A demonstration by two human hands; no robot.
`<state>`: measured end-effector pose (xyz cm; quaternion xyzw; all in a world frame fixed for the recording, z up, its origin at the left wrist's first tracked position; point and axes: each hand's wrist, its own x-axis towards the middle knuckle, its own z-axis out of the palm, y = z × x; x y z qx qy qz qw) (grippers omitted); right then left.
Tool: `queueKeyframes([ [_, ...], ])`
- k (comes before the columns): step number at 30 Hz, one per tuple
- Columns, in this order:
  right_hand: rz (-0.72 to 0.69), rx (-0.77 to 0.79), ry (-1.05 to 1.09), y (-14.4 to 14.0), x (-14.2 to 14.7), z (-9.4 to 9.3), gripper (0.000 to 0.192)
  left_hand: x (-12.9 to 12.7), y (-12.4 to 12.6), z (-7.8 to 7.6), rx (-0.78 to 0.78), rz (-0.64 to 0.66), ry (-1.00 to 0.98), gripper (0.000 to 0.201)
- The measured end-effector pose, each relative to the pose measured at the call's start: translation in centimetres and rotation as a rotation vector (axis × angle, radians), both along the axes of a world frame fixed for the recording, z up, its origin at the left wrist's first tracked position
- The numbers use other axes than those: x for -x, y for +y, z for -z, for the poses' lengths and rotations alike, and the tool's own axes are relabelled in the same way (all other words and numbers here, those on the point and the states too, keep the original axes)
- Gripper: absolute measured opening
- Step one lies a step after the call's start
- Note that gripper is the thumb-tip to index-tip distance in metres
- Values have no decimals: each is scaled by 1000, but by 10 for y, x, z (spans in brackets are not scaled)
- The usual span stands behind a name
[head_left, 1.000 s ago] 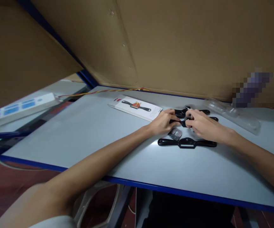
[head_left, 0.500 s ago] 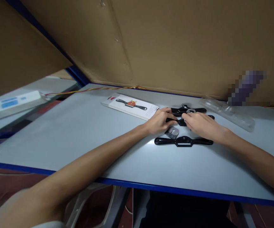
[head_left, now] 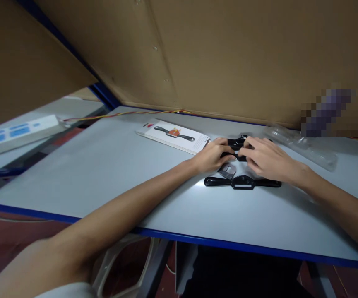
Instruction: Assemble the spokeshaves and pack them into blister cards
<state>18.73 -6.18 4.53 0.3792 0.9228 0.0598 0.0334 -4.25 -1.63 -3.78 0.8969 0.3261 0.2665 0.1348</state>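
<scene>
Grey table (head_left: 104,174) with blue edge, cardboard wall (head_left: 228,54) at 12 o'clock. Clear plastic blister (head_left: 303,147) at 2 o'clock, printed card (head_left: 175,135) at 11 o'clock of the hands. Left hand (head_left: 211,155) and right hand (head_left: 267,159) both closed on a black spokeshave (head_left: 236,155) mid-table, fingers pinching its centre; glossy black, two thin handles, mostly hidden. Second spokeshave (head_left: 242,182) lies flat at 6 o'clock, just beside. Small grey blade (head_left: 227,170) between them, near left hand.
</scene>
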Motion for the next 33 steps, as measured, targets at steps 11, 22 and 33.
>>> queueKeyframes([
  [11,12,127,92,11,-10,7,28,3,8,-8,-7,166,84,27],
  [22,3,108,104,12,-10,10,24,-5,-3,1,-49,38,72,25],
  [33,-59,177,143,14,-13,11,11,-7,-9,-4,31,-35,42,23],
])
